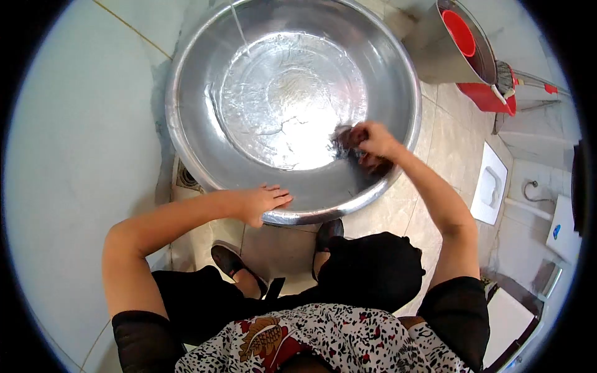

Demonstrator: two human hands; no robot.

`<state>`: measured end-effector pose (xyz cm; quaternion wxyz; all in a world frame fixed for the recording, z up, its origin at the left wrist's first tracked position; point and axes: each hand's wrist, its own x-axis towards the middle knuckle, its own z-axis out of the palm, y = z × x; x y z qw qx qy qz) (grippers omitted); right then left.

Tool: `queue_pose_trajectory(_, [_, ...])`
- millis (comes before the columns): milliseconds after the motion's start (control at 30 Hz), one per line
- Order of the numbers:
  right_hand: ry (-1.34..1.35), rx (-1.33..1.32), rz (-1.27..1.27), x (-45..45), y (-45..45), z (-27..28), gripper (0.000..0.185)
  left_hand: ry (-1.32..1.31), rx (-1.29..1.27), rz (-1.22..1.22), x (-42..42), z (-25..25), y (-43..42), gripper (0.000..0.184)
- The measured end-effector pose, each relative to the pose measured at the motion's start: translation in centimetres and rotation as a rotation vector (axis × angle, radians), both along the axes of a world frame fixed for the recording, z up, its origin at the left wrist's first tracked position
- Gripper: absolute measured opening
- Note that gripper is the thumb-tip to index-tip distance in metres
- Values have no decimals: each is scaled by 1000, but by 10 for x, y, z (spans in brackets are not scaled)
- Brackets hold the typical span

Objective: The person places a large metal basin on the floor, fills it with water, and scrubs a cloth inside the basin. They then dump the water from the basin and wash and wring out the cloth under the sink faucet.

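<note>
A large round metal basin [193,115] fills the upper middle of the view, with shallow water [267,93] over its bottom. My left hand [264,203] lies on the near rim, fingers stretched out and holding nothing. Over the basin's right inner wall, my right hand [376,140] is closed. Under its fingertips is a dark, blurred wad [343,142], at the water's edge; its kind does not show clearly. Reddish reflections on the metal wall beside the hand make its outline hard to read. A thin stream of water [240,31] falls into the basin from the top.
A metal bucket [429,59] with a red container [459,32] inside stands right of the basin. Behind it are a red bucket [488,98] and a mop [505,78]. A squat toilet [490,183] lies farther right. A tiled wall [81,155] borders the left; a floor drain [185,177] sits below the rim.
</note>
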<state>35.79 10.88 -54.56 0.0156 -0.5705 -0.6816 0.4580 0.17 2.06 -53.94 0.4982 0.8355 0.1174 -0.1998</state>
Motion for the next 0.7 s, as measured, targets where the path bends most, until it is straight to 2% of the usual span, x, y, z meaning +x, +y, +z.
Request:
queue_pose_trajectory(33, [34,10,-151,9,5,22,40,15,14,-17,2,2,0,94])
queue_pose_trajectory(67, [194,26,-261,23,10,34,43,30,26,-34,4,4,-1,94])
queue_pose_trajectory(133, [290,167,-475,56,15,60,46,38,24,-55,11,12,1,92])
queue_pose_trajectory(200, [393,340,-749,99,18,60,44,37,-16,-64,16,19,2,90])
queue_pose_trajectory(233, [538,386,-938,105,14,69,42,32,-13,-72,20,20,2,90])
queue_pose_trajectory(267, [601,450,-1061,112,8,78,31,12,-27,-52,23,21,1,90])
queue_pose_trajectory(333, [593,406,-1238,141,-1,83,17,-16,-44,-47,30,22,-2,89])
queue_pose_trajectory(367, [585,413,-1243,150,-9,81,17,-36,-29,-34,33,22,-3,88])
queue_pose_trajectory(400, [648,340,-1260,153,-19,82,28,-54,-14,-20,35,23,-3,87])
queue_pose_trajectory(500, [878,97,-1179,197,-41,23,43,-79,-70,6,40,24,-4,89])
queue_pose_trajectory(533, [1029,-63,-1127,212,-48,2,45,-78,-71,2,42,25,-3,89])
queue_pose_trajectory(600, [1137,-125,-1278,174,-57,-11,44,-82,-53,15,48,26,-4,88])
queue_pose_trajectory(633, [1216,-145,-1307,123,-60,16,43,-79,-57,10,52,24,-6,88])
queue_pose_trajectory(700, [1294,-195,-1376,95,-64,18,44,-91,-39,51,63,21,-10,87])
